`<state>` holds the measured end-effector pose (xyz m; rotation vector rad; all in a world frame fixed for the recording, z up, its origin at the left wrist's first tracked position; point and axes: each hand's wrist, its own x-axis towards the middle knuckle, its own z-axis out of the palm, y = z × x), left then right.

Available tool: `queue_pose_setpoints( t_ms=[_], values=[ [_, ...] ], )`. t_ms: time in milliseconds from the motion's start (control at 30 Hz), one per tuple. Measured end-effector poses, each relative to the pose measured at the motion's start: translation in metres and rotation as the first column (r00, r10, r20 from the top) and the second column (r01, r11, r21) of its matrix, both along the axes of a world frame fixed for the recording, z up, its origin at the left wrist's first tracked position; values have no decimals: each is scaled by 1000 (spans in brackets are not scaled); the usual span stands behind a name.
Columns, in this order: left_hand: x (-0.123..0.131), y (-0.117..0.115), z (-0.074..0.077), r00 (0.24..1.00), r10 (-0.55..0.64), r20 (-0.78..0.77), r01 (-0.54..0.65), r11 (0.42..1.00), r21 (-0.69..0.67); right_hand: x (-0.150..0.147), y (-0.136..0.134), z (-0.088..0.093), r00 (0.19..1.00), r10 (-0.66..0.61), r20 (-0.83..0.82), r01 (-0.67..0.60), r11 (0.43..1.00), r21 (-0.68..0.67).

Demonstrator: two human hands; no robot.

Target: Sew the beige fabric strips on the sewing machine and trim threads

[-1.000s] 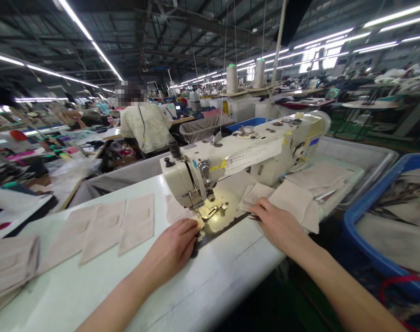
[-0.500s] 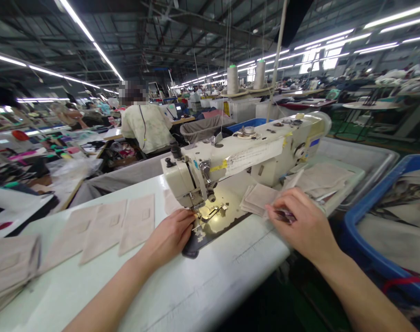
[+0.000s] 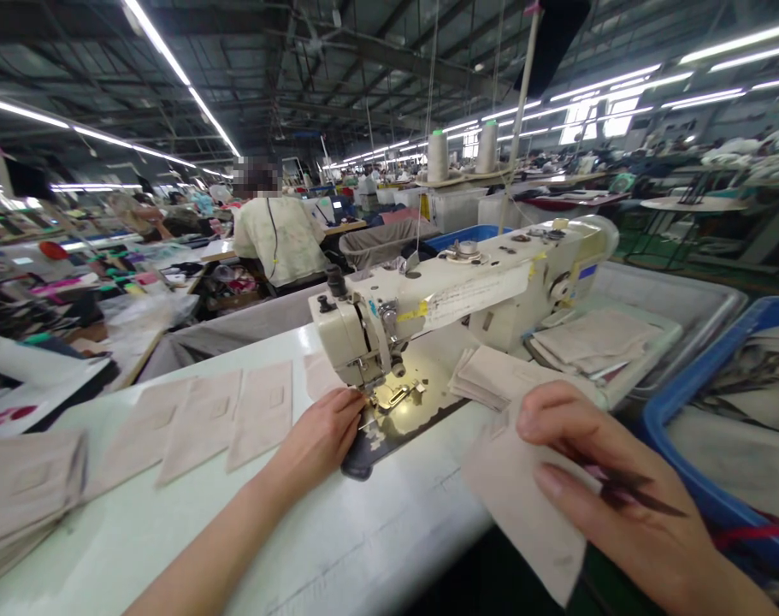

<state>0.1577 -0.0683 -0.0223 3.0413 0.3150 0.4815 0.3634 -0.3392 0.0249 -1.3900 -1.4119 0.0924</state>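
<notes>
My right hand pinches a beige fabric piece between thumb and fingers; the piece hangs over the table's front edge. Tucked in the same hand are thread snips with dark blades. Beside the needle of the sewing machine, the fingertips of my left hand are pressed together at the lit metal plate. What they hold, if anything, is too small to make out. A stack of beige pieces lies under the machine's arm, just beyond my right hand.
Several beige pieces with small patches lie in a row on the pale table, beside a thicker pile at far left. A blue bin with fabric stands right. A co-worker sits beyond the machine.
My right hand has come away from the stack toward me and to the right, now with a beige fabric piece in its grip. My left hand stays by the needle.
</notes>
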Motion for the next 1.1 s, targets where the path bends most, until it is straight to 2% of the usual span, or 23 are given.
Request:
queue_pose_setpoints(
  t_ms=[167, 267, 333, 367, 400, 433, 467, 500, 533, 600, 667, 733, 767, 867, 900, 933, 967, 1033, 1067, 1100],
  values=[
    [-2, 3, -7, 999, 42, 24, -44, 996, 74, -4, 5, -5, 962, 186, -201, -202, 978, -59],
    [-5, -4, 1, 974, 224, -40, -215, 963, 161, -7, 6, -7, 918, 272, -289, -311, 945, -98],
    [-6, -20, 13, 929, 362, -74, -347, 923, 166, -12, 7, -5, 887, 326, -326, -383, 915, -128],
    [-6, -31, 21, 928, 365, -74, -356, 928, 112, -15, 8, -3, 873, 354, -336, -420, 895, -149],
    [-5, -45, 29, 950, 308, -49, -308, 951, -3, -18, 9, -2, 858, 385, -340, -459, 872, -169],
    [-4, -59, 37, 984, 177, -9, -177, 971, -162, -20, 10, 0, 842, 417, -343, -496, 849, -185],
    [-2, -72, 45, 1000, 18, 22, -10, 942, -335, -22, 11, 1, 826, 443, -348, -526, 827, -197],
    [0, -83, 52, 993, -119, 11, 109, 859, -500, -23, 13, 2, 815, 458, -354, -545, 813, -205],
    [2, -90, 57, 976, -217, 7, 172, 754, -634, -23, 15, 2, 814, 458, -358, -549, 809, -213],
    [5, -96, 62, 952, -302, -38, 146, 562, -814, -19, 17, 0, 855, 386, -346, -479, 844, -242],
    [5, -91, 61, 943, -315, -105, 45, 434, -900, -11, 18, -2, 921, 236, -308, -326, 903, -281],
    [4, -83, 56, 945, -292, -145, -31, 363, -931, -4, 17, -4, 954, 93, -284, -186, 929, -320],
    [4, -80, 52, 956, -256, -141, -42, 356, -934, -2, 16, -5, 956, 55, -290, -158, 925, -345],
    [8, -82, 49, 988, -152, -32, 39, 442, -896, -4, 12, -5, 928, 92, -360, -246, 878, -410],
    [11, -86, 49, 986, -166, 6, 82, 455, -887, -7, 11, -5, 916, 128, -380, -292, 863, -413],
    [15, -90, 51, 977, -210, 28, 118, 431, -894, -10, 11, -5, 909, 157, -386, -322, 852, -412],
    [20, -93, 52, 965, -259, 31, 128, 367, -921, -12, 11, -4, 911, 173, -375, -329, 853, -406],
    [28, -98, 52, 953, -304, -10, 48, 185, -982, -14, 12, -4, 932, 156, -326, -285, 872, -398],
    [30, -98, 50, 953, -298, -49, -15, 117, -993, -12, 12, -4, 944, 131, -302, -249, 884, -396],
    [31, -97, 48, 956, -277, -94, -75, 78, -994, -10, 12, -4, 954, 96, -283, -209, 892, -401]
  ],
)
